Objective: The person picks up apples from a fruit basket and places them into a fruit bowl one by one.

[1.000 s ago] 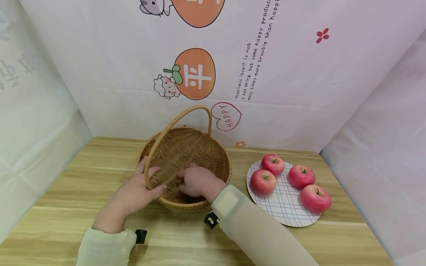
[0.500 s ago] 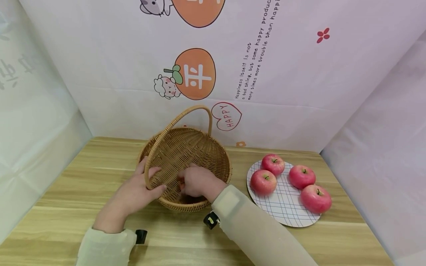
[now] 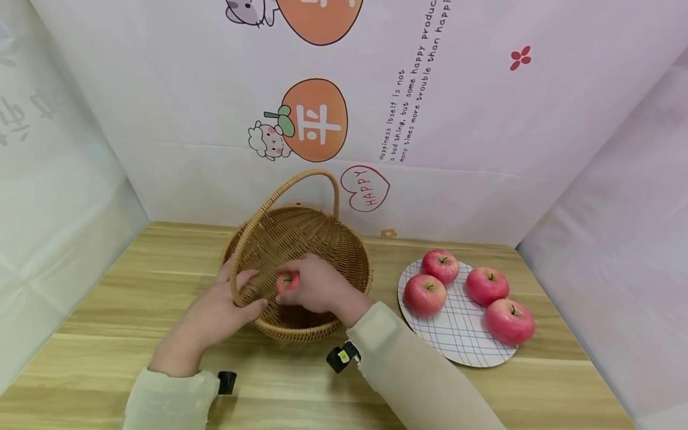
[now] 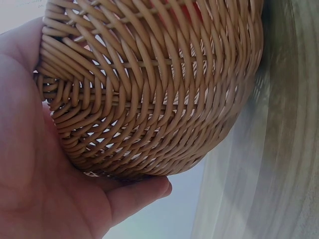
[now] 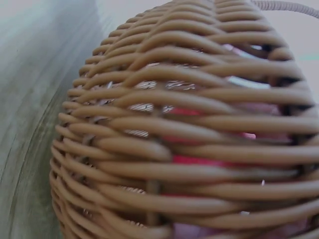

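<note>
Now the left hand (image 3: 217,310) curls its fingers (image 3: 252,306) round the basket (image 3: 322,239) rim, thumb by the handle. Reaching over the near rim, the right hand (image 3: 317,289) is inside the basket, fingers wrapped round a red apple (image 3: 287,280). Four more apples sit on a plate (image 3: 462,340) on the counter (image 3: 134,280).

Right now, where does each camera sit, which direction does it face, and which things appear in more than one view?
Head: above, facing forward and down at the wicker basket, plate of apples, both hands and sleeves.
Left wrist: low beside the basket wall; left hand cups it.
Right wrist: pressed close to the weave, red apple behind; no hand visible.
Shared: all three show the basket; head and right wrist show the apple inside.
</note>
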Available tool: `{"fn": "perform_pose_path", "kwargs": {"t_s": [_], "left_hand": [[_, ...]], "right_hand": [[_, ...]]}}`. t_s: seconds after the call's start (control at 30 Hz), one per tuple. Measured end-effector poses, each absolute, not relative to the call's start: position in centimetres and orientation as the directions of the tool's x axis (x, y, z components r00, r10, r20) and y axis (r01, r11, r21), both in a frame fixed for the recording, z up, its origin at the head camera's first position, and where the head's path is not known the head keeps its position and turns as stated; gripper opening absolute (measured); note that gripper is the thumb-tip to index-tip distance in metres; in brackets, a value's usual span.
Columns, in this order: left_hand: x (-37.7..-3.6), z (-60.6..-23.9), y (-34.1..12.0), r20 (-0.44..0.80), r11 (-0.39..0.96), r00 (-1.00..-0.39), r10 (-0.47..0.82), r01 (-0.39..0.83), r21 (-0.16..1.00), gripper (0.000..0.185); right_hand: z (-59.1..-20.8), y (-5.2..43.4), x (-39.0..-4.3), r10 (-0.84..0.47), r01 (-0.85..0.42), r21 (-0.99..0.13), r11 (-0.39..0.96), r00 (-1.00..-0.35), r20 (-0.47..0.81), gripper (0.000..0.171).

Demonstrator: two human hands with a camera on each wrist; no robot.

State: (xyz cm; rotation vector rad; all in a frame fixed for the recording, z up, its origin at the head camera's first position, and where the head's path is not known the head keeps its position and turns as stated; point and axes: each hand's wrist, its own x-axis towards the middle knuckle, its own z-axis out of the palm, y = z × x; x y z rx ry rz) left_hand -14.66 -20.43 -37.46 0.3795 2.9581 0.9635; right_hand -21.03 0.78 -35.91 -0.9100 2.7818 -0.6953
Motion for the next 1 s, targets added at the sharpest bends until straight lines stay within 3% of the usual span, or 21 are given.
{"fn": "perform_pose_path", "kwargs": {"t_s": [0.43, 0.67, 0.83, 1.0], "left_hand": [[-14.6, -37.5, -20.4, 0.046, 0.787, -0.972, 0.232, 0.215, 0.578, 0.077], [-14.7, -37.7, -20.7, 0.032, 0.778, -0.974, 0.224, 0.198, 0.596, 0.077], [-14.7, -37.7, -20.7, 0.036, 0.777, -0.974, 0.222, 0.199, 0.598, 0.076], [-14.7, -37.7, -20.6, 0.033, 0.782, -0.975, 0.22, 0.196, 0.592, 0.076]], "right_hand": [[-35.5, 1.5, -20.8, -0.547, -0.432, -0.68, 0.593, -0.835, 0.054, 0.057], [-34.3, 2.0, -19.9, -0.455, -0.134, -0.928, 0.346, -0.889, -0.041, 0.047], [-33.7, 2.3, -19.6, -0.419, 0.02, -0.983, 0.185, -0.903, -0.097, 0.045], [-33.6, 2.7, -19.6, -0.411, 0.076, -0.993, 0.092, -0.905, -0.107, 0.046]]}}
